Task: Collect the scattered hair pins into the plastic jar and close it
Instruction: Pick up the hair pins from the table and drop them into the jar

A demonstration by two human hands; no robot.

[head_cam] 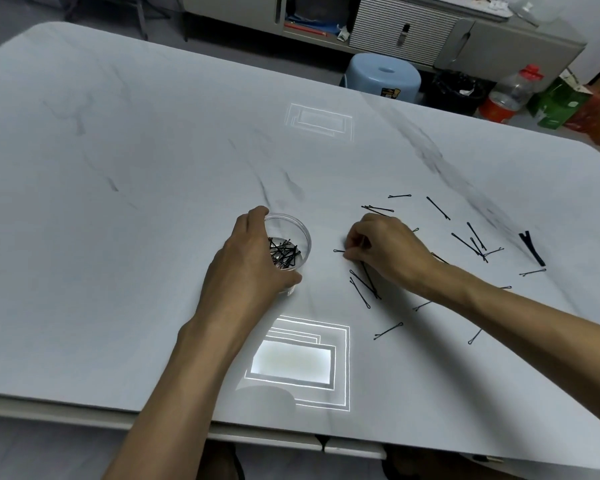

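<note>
Left hand grips the open plastic jar, frame centre. Right hand fingers pinch a hair pin off the table. Thin pins likely slip, scattering.

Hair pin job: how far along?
Done: a batch of pins lies in the open jar, which the left hand grips. In hand: the right hand pinches one pin on the table. Left: many scattered pins to its right, then closing the jar.
</note>
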